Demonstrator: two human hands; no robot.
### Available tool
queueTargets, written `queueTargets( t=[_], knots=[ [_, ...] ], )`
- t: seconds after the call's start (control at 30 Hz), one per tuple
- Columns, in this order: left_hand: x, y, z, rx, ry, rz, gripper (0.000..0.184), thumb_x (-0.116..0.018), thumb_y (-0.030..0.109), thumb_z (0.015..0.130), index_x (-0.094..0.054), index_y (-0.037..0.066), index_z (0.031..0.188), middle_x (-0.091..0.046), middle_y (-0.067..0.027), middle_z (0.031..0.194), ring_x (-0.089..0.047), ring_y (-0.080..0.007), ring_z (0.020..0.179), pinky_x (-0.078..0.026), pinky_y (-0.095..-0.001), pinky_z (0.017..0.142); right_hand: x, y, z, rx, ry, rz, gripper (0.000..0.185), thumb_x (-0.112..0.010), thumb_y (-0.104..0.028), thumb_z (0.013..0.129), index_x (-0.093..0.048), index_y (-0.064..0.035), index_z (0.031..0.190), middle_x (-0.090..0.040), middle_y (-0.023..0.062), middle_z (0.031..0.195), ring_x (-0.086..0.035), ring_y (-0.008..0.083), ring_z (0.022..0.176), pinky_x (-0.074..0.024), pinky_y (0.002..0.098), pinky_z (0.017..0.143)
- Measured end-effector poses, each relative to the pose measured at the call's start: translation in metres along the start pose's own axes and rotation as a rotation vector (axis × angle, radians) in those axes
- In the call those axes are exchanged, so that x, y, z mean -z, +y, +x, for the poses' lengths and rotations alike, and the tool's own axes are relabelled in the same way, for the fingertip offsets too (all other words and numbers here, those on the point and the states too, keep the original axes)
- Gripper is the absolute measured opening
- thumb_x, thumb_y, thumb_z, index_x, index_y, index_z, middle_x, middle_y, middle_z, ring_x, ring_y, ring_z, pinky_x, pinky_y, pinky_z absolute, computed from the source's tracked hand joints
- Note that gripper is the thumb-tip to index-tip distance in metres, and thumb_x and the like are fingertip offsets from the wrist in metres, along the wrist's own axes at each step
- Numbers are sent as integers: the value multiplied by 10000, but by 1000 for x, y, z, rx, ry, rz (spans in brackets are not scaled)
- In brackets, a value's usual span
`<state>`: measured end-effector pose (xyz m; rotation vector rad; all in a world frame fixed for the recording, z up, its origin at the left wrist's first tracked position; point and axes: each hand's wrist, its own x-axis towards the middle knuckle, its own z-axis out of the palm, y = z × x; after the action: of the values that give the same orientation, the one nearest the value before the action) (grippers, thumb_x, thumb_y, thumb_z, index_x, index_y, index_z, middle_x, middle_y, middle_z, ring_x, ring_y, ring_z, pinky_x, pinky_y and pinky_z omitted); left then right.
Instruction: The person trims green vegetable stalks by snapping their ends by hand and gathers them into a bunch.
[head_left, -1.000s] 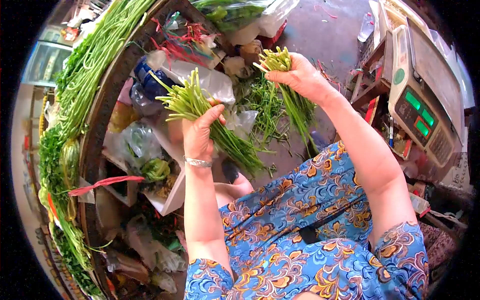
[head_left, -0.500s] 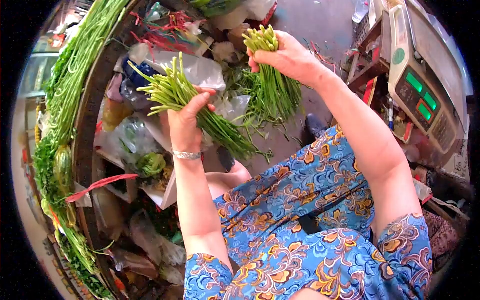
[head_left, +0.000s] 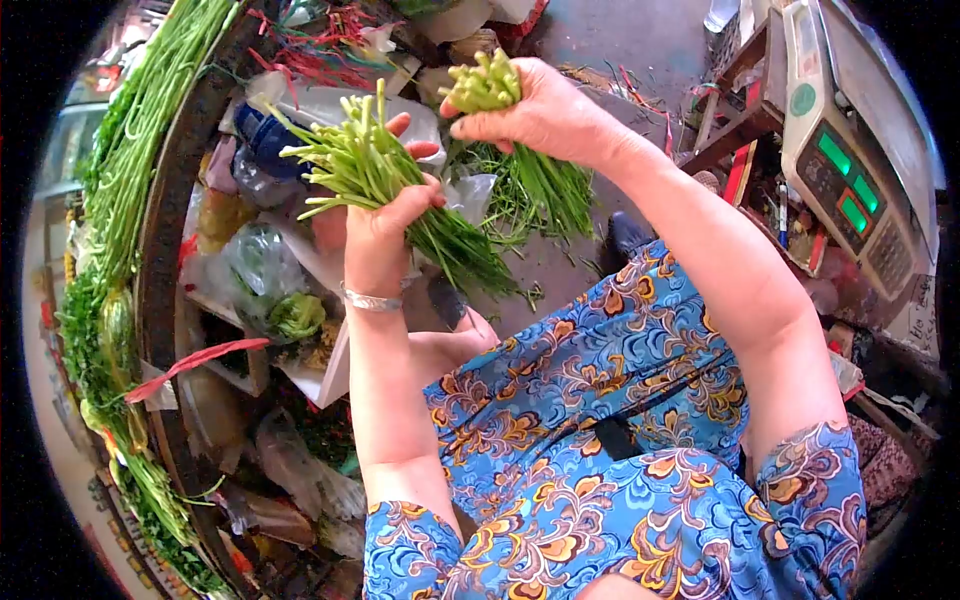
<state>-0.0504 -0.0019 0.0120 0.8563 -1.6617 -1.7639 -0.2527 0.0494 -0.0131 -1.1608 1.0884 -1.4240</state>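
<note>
My left hand (head_left: 382,232), a silver bracelet on its wrist, grips a bunch of thin green stems (head_left: 358,150). The thumb lies across that bunch, one finger is lifted, and the leafy lower ends hang towards my knees. Higher and to the right, my right hand (head_left: 558,112) is closed around a second bunch of green stems (head_left: 486,84). Its pale cut ends stick out to the left of the fingers, and the long green part hangs below the hand. Loose green stalks (head_left: 515,205) lie behind the hanging bunches.
Long green beans (head_left: 165,130) and leafy greens line a curved counter edge (head_left: 170,250) on the left. Red ties (head_left: 330,45), plastic bags (head_left: 255,270) and a cabbage-like vegetable (head_left: 297,316) lie below it. A digital scale (head_left: 835,130) stands at the right on a wooden frame (head_left: 745,110).
My right hand has moved left, bringing its bunch nearer to the left one. My left hand has shifted slightly, with a finger raised from its bunch. Both bunches stay held.
</note>
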Motion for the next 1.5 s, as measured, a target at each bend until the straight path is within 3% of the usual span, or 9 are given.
queueTargets(
  t=[0.13,0.17,0.2,0.4,0.63,0.93,1.07,1.43,1.5],
  knots=[
    [-3,-9,0,-24,-114,-82,740,-626,65,705,-373,39,1400,-589,-112,1143,-601,-149,820,-506,-277,742,-18,-2,-5,26,-157,11,239,-751,-154,787,-684,-54,994,-669,-22,829,-567,62,728,-503,274,676],
    [-3,-9,-3,92,-117,-74,738,-580,32,695,-368,41,1402,-605,-104,1109,-603,-160,832,-506,-283,739,-19,-3,-6,-40,-242,47,232,-745,-126,780,-672,-36,980,-671,-9,841,-577,78,798,-504,290,770],
    [-11,-5,-5,61,-135,-125,722,-552,18,690,-376,41,1390,-615,-119,1066,-604,-169,830,-505,-285,739,-25,-1,-5,4,-209,38,116,-728,-117,807,-681,-41,879,-615,-35,707,-546,59,586,-454,226,534],
    [-5,-7,-1,112,-225,-289,675,-524,35,719,-361,-20,1372,-623,-168,1009,-619,-217,812,-522,-322,740,-22,3,-4,-76,-142,137,115,-708,-111,821,-677,-43,907,-628,-14,728,-555,62,584,-450,223,527],
    [3,-15,-1,174,-19,-393,265,-571,84,852,-563,-22,1094,-643,-122,901,-632,-207,735,-545,-329,673,-19,11,-1,-25,-31,210,73,-702,-85,794,-674,-24,821,-626,10,698,-539,92,570,-429,250,494],
    [5,-15,-1,177,20,-490,239,-598,68,864,-526,26,1087,-646,-158,926,-617,-206,699,-521,-339,666,-3,2,0,-14,103,205,90,-674,-108,825,-634,-45,774,-588,-1,652,-524,96,556,-417,255,513],
    [2,-12,-1,183,57,-518,239,-619,67,838,-553,16,1062,-633,-137,894,-597,-214,675,-500,-372,645,4,4,1,-54,169,251,159,-698,-170,833,-644,-41,909,-589,-14,744,-542,82,622,-452,250,565],
    [-3,-9,-4,170,53,-387,257,-625,72,833,-570,5,1075,-650,-122,913,-591,-183,641,-518,-341,647,-6,2,-2,-85,51,281,138,-684,-144,829,-647,-28,894,-590,7,687,-540,101,611,-437,258,561],
    [-4,-10,-3,124,37,-326,269,-634,63,832,-586,-4,1088,-659,-107,901,-589,-155,641,-499,-271,589,-7,0,-3,-116,-59,241,182,-710,-140,817,-642,-30,945,-613,3,759,-540,85,620,-446,243,555]
  ],
)
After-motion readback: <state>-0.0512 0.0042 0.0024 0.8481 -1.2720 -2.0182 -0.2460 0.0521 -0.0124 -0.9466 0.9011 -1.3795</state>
